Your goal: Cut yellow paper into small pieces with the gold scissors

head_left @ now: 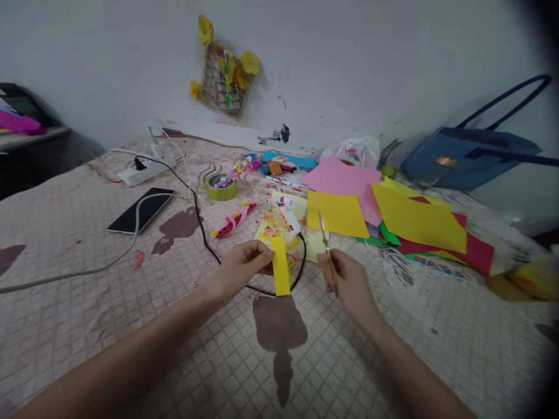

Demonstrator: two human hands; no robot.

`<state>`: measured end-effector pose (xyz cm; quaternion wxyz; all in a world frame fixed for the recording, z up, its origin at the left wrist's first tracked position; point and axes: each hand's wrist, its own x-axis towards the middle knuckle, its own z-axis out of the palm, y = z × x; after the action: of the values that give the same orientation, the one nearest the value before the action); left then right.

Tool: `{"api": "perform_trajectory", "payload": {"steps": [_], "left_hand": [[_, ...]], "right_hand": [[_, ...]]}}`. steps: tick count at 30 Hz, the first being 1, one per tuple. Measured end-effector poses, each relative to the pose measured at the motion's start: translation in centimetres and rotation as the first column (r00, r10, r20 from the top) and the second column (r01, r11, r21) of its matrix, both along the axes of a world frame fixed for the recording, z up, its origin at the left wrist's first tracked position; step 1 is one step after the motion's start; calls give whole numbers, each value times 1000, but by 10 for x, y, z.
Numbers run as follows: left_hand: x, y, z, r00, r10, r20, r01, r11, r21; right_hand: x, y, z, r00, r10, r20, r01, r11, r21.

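Note:
My left hand (248, 261) pinches the left edge of a narrow yellow paper strip (281, 269), held nearly upright above the patterned cloth. In my right hand (347, 276) is a pair of scissors (325, 235), blades pointing up and away from me; whether the blades are apart I cannot tell. A gap separates the scissors from the strip. Just beyond the strip lies a white glue gun (288, 214) on pale yellow paper, among small pink and yellow scraps (271, 220). Left of it rests a red and pink wrapped stick (236, 220).
Yellow sheets (419, 216) and a pink sheet (343, 177) lie to the right, near white string (399, 267) and a blue handbag (467, 154). Leftward are a tape roll (222, 189), a dark phone (142, 210) and a power strip (146, 169). A black cord (201, 224) loops past my hands.

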<state>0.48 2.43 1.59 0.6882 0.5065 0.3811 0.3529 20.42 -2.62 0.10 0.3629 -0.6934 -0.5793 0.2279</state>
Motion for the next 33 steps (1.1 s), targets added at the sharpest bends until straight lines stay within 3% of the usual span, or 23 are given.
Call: {"api": "perform_trajectory", "payload": {"steps": [3,6,7,9,11,13,15,17,20,24,29,31,33], "left_hand": [[-1,3,-3,1000,-1,2,1,1000,2],[-2,4,-5,999,-31,13,31,1000,-1],[-2,4,-5,999,-37,12,37,999,-3],[-3,3,-4,999,-33,-7,33,999,-1],[-2,2,-3,998,-31,-48,32,999,18],[0,-1,-1,995,-47,-89,52,997,51],[1,-4,-1,990,-83,-113,91,993,71],[3,-7,-1,985,-132,-113,139,988,61],[5,-11,-3,978,-183,-98,188,981,51],[4,-15,-3,976,-212,-41,216,956,197],[2,-20,-3,928,-301,-219,370,816,444],[3,-20,-5,917,-297,-265,391,794,465],[4,-18,-7,926,-270,-264,367,807,463]], "right_hand": [[39,13,1,893,-143,426,147,989,25],[60,20,-1,790,-232,567,244,968,56],[61,21,-2,807,-246,536,245,967,74],[54,20,-2,915,-218,339,195,975,102],[37,16,-1,996,-84,-33,87,992,87],[14,9,1,926,31,-376,-25,1000,18],[-9,2,2,826,135,-547,-168,986,-10],[-26,-4,3,771,193,-607,-274,961,-42],[-37,-9,1,735,192,-651,-302,951,-60],[-34,-9,-1,674,101,-732,-175,984,-25],[-32,-9,0,572,65,-818,-87,996,18],[-35,-11,0,573,74,-817,-96,995,22],[-35,-11,-1,619,82,-781,-100,995,25]]}}
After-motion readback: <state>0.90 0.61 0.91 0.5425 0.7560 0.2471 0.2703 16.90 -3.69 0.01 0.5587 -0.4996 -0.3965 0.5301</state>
